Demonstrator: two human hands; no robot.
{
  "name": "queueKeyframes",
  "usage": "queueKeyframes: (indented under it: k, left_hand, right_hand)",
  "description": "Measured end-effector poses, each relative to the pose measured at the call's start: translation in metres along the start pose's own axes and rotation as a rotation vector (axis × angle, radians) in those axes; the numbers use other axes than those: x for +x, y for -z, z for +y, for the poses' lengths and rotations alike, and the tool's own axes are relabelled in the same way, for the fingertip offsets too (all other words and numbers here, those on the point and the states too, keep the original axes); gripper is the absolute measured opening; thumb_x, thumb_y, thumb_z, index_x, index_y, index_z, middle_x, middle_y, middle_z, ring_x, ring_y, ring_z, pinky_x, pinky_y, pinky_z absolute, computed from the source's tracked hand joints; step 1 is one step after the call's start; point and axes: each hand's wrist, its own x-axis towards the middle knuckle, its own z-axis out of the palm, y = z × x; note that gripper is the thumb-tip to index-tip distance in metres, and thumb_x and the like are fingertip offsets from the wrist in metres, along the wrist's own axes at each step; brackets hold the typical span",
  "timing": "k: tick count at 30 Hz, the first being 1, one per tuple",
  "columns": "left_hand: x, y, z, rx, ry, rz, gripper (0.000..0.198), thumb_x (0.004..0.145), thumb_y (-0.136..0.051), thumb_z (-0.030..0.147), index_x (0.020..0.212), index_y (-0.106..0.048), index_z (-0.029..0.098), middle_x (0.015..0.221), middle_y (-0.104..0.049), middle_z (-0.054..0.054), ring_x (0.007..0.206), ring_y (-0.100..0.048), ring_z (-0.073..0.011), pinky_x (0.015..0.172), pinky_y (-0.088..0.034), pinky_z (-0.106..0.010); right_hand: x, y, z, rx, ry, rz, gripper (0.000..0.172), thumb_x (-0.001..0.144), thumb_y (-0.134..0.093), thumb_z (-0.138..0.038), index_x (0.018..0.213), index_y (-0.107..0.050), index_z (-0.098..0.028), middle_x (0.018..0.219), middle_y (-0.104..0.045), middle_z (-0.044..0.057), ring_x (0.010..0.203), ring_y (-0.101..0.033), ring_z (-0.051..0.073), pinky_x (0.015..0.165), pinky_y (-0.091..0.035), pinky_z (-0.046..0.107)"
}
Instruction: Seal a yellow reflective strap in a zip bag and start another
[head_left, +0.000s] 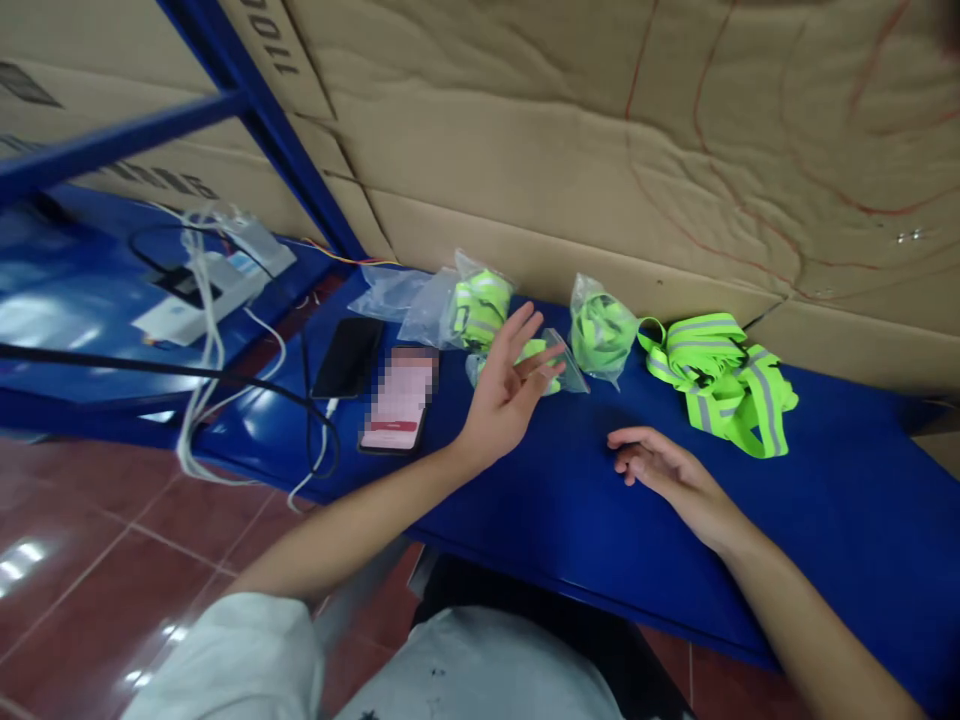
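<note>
My left hand [506, 385] hovers over the blue table [825, 520] with its fingers spread, holding nothing. Its fingertips are just in front of a small clear bag with neon green strap [559, 362]. My right hand [664, 470] rests on the table, fingers loosely curled and empty. Behind my left hand lies another bagged neon green strap [480, 305]. A third bagged strap [600, 335] stands near the wall. To the right lies a loose pile of neon green reflective straps [724, 380].
Two phones lie left of my left hand: a dark one [349, 357] and one with a lit screen [400, 400]. Empty clear bags [390, 292] sit by the wall. Cables and a white box [217, 285] lie on the left blue shelf. Cardboard [600, 150] lines the back.
</note>
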Motion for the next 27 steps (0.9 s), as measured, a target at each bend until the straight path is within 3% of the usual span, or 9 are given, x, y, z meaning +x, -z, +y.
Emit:
queueKeyframes:
  k: [3, 5, 8, 10, 13, 15, 18, 21, 27]
  left_hand:
    - [0.017, 0.022, 0.013, 0.588, -0.348, 0.010, 0.047, 0.100, -0.054, 0.024, 0.146, -0.046, 0.027, 0.160, -0.042, -0.014, 0.147, -0.047, -0.0273, 0.114, -0.049, -0.045]
    - [0.031, 0.038, 0.024, 1.023, -0.390, 0.084, 0.042, 0.098, -0.048, 0.015, 0.139, -0.054, 0.021, 0.154, -0.049, -0.016, 0.147, -0.045, -0.0299, 0.120, -0.039, -0.053]
    - [0.050, 0.058, 0.035, 1.463, -0.066, 0.178, 0.052, 0.095, -0.046, 0.011, 0.145, -0.051, 0.021, 0.157, -0.047, -0.017, 0.145, -0.045, -0.0350, 0.118, -0.038, -0.056]
    - [0.062, 0.069, 0.037, 1.607, 0.203, 0.220, 0.055, 0.096, -0.051, 0.019, 0.150, -0.046, 0.021, 0.157, -0.047, -0.020, 0.146, -0.044, -0.0401, 0.118, -0.033, -0.061]
    - [0.076, 0.085, 0.033, 1.627, 0.405, 0.233, 0.055, 0.091, -0.062, 0.025, 0.144, -0.051, 0.015, 0.136, -0.063, -0.027, 0.133, -0.055, -0.0464, 0.112, -0.034, -0.069]
    - [0.082, 0.094, 0.030, 1.605, 0.456, 0.222, 0.050, 0.090, -0.062, 0.022, 0.139, -0.056, 0.014, 0.122, -0.070, -0.026, 0.121, -0.063, -0.0441, 0.108, -0.038, -0.066]
    - [0.086, 0.103, 0.025, 1.583, 0.445, 0.234, 0.045, 0.092, -0.054, 0.016, 0.138, -0.057, 0.017, 0.127, -0.069, -0.024, 0.124, -0.064, -0.0394, 0.108, -0.041, -0.059]
    - [0.085, 0.109, 0.021, 1.571, 0.436, 0.286, 0.050, 0.093, -0.054, 0.017, 0.143, -0.053, 0.014, 0.142, -0.057, -0.030, 0.136, -0.053, -0.0427, 0.109, -0.038, -0.062]
    - [0.081, 0.109, 0.033, 1.520, 0.383, 0.305, 0.045, 0.088, -0.057, 0.008, 0.132, -0.060, 0.012, 0.124, -0.068, -0.028, 0.125, -0.062, -0.0429, 0.109, -0.035, -0.064]
  right_hand:
    - [-0.002, 0.000, -0.002, -0.010, -0.006, 0.012, 0.040, 0.093, -0.070, -0.051, 0.124, -0.068, -0.025, 0.097, -0.066, 0.004, 0.084, -0.061, 0.014, 0.078, -0.052, 0.028]
    - [-0.003, -0.001, -0.003, -0.030, -0.008, 0.041, 0.041, 0.093, -0.069, -0.053, 0.122, -0.069, -0.024, 0.097, -0.067, 0.005, 0.083, -0.062, 0.015, 0.078, -0.052, 0.029]
    - [0.000, -0.002, -0.002, -0.072, -0.002, 0.118, 0.046, 0.090, -0.069, -0.059, 0.118, -0.071, -0.022, 0.096, -0.068, 0.006, 0.082, -0.062, 0.016, 0.077, -0.054, 0.031]
    - [0.004, -0.002, 0.001, -0.085, 0.016, 0.195, 0.050, 0.087, -0.072, -0.061, 0.117, -0.070, -0.022, 0.093, -0.069, 0.006, 0.080, -0.062, 0.017, 0.076, -0.056, 0.032]
    - [0.010, 0.002, 0.009, -0.043, 0.042, 0.316, 0.056, 0.080, -0.079, -0.061, 0.119, -0.068, -0.022, 0.089, -0.069, 0.003, 0.075, -0.062, 0.016, 0.074, -0.058, 0.034]
    - [0.014, 0.005, 0.014, 0.008, 0.041, 0.362, 0.058, 0.076, -0.083, -0.059, 0.119, -0.068, -0.022, 0.089, -0.069, 0.003, 0.071, -0.063, 0.015, 0.071, -0.058, 0.033]
    - [0.019, 0.010, 0.020, 0.073, 0.051, 0.403, 0.058, 0.075, -0.085, -0.056, 0.119, -0.067, -0.022, 0.105, -0.068, 0.005, 0.076, -0.067, 0.015, 0.069, -0.061, 0.032]
    - [0.034, 0.015, 0.020, 0.164, 0.088, 0.465, 0.060, 0.076, -0.084, -0.052, 0.125, -0.060, -0.027, 0.122, -0.062, 0.005, 0.090, -0.072, 0.016, 0.076, -0.065, 0.033]
    - [0.091, 0.014, -0.001, 0.293, 0.159, 0.434, 0.038, 0.078, -0.081, -0.045, 0.099, -0.057, -0.024, 0.102, -0.065, 0.002, 0.092, -0.075, 0.018, 0.089, -0.066, 0.037]
